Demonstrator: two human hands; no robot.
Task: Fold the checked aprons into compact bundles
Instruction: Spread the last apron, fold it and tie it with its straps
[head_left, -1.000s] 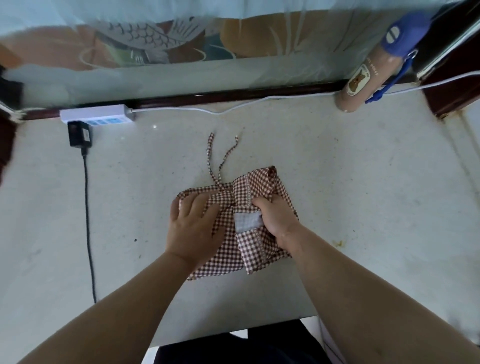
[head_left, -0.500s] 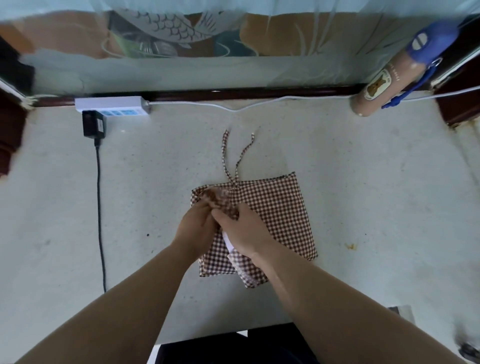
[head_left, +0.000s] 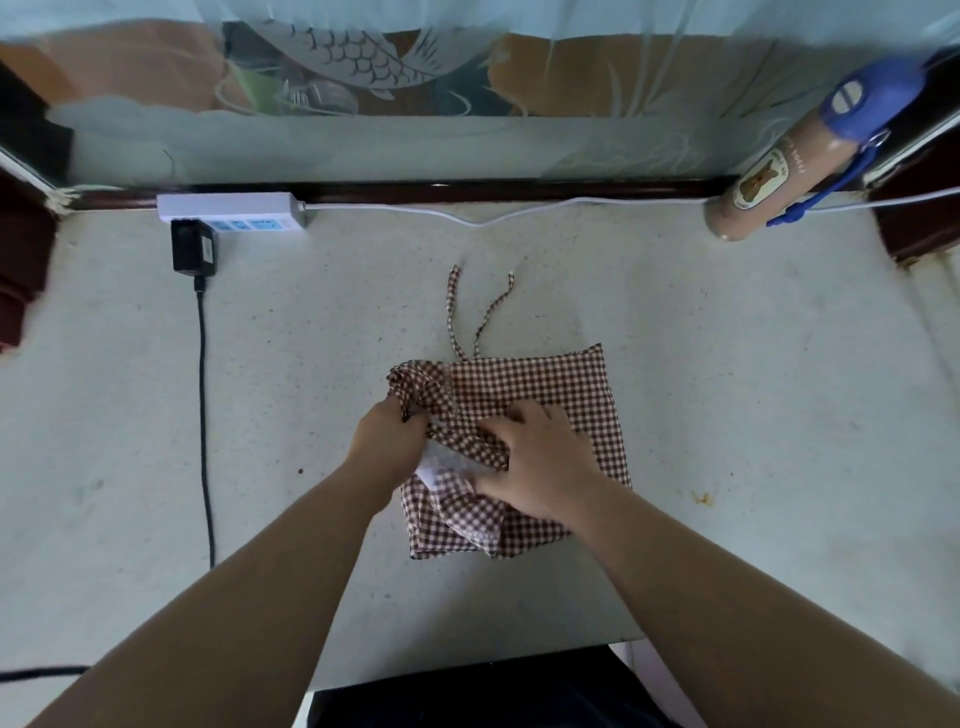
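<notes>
While the checked apron (head_left: 545, 384) lies part-folded in the middle of the pale worktop (head_left: 727, 389), its 2 ties (head_left: 450, 312) trailing toward the wall, the left hand (head_left: 389, 436) grips its bunched left edge. The right hand (head_left: 545, 462) rests on the cloth, fingers bent; whether its grip pinches a fold I cannot tell.

One head-worn wide-angle view; faces forward and steeply down onto the table (head_left: 753, 415); close above it.
</notes>
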